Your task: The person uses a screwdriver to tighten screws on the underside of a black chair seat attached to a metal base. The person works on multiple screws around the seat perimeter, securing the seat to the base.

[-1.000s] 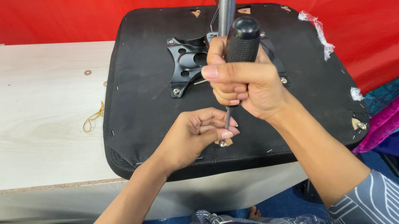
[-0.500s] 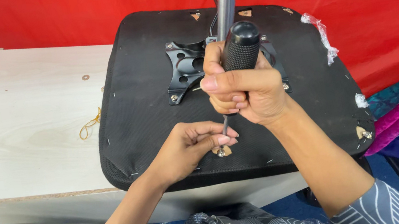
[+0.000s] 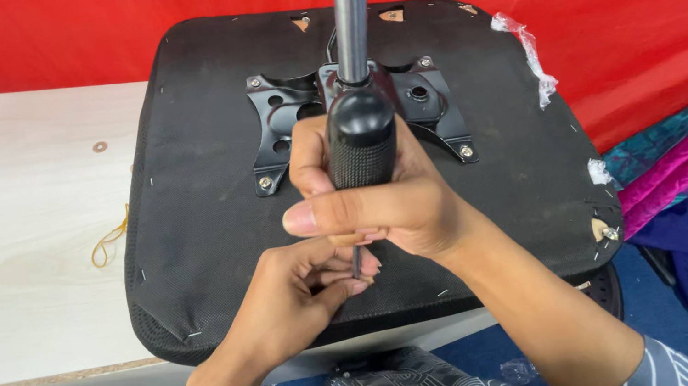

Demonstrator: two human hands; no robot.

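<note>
The left hand point(image 3: 297, 299) is pinching the thin screwdriver shaft point(image 3: 357, 262) at the near edge of an upturned black seat cushion point(image 3: 199, 217). Just beyond, the right hand point(image 3: 373, 202) is clenching the black screwdriver handle point(image 3: 361, 139). Farther along the cushion, a black metal mounting plate point(image 3: 278, 130) is sitting under a steel column point(image 3: 352, 5). The cushion is lying on a pale worktop point(image 3: 6, 231).
</note>
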